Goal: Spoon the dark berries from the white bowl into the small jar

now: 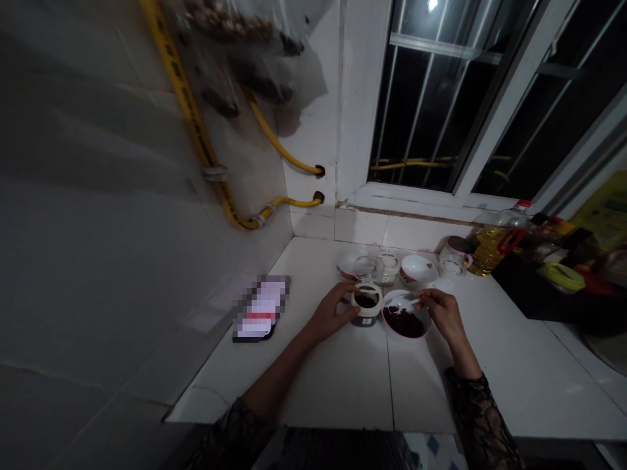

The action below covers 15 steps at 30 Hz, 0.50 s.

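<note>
My left hand (337, 310) is closed around a small seasoning jar (366, 320) with a white rim, its clear lid (365, 266) tipped up and dark contents inside. Between the thumb and fingers of my right hand (443, 310) is the handle of a small white spoon (409, 303). The spoon reaches over a white bowl (425, 326) with a pinkish rim, just right of the jar. Dark brown, crumbly food (404, 322) lies in that bowl. Whether the spoon's tip touches the food is hard to make out.
Behind stand a second seasoning jar (388, 269), a white bowl (418, 269) and another bowl (347, 263). A glass jar (454, 256) and an oil bottle (487, 251) are at the back right, beside a black box (519, 287). A phone (262, 310) lies left, near the wall.
</note>
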Each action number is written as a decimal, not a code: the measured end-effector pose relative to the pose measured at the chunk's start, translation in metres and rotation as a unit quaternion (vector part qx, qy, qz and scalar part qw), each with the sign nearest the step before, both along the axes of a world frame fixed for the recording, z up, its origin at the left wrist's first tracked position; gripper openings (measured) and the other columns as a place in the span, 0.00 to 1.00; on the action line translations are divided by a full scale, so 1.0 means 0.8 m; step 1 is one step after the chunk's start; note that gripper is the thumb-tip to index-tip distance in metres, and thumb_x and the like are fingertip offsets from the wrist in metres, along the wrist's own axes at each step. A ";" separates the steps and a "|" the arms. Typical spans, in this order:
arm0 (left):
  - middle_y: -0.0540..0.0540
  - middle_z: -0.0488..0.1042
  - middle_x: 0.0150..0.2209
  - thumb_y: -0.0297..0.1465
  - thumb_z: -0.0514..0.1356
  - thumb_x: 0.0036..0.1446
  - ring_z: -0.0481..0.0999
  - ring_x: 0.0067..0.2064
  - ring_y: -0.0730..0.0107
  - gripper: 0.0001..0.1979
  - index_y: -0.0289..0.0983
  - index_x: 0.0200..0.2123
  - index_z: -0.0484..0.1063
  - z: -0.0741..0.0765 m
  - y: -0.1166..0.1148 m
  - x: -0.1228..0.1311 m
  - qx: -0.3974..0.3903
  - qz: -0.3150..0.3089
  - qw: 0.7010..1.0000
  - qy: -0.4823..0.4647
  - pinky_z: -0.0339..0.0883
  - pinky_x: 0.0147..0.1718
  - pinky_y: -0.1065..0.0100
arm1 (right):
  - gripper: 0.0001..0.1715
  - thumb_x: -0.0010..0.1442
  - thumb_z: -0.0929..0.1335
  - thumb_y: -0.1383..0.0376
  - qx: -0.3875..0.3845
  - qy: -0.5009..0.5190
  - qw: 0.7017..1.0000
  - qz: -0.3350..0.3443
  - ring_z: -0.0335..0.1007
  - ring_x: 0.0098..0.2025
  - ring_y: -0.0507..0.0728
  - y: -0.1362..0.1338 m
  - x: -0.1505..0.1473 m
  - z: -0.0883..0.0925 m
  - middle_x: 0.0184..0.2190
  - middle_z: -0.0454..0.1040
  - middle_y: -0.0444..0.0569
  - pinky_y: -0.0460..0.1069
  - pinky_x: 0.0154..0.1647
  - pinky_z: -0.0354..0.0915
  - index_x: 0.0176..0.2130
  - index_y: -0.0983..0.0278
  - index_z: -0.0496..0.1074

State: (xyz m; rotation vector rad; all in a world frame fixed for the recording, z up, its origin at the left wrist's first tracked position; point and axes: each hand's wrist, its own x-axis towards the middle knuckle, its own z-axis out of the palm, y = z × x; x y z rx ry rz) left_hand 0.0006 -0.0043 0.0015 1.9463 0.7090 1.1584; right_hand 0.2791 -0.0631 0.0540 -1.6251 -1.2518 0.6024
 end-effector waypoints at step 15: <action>0.40 0.71 0.55 0.36 0.62 0.59 0.71 0.57 0.57 0.17 0.40 0.50 0.69 -0.002 0.000 0.001 0.003 0.000 1.000 -0.007 0.73 0.45 0.63 | 0.15 0.37 0.71 0.57 -0.032 0.179 0.983 -0.009 0.47 0.14 0.47 -0.003 -0.005 0.014 0.14 0.71 0.44 0.46 0.16 0.42 0.25 0.64 0.75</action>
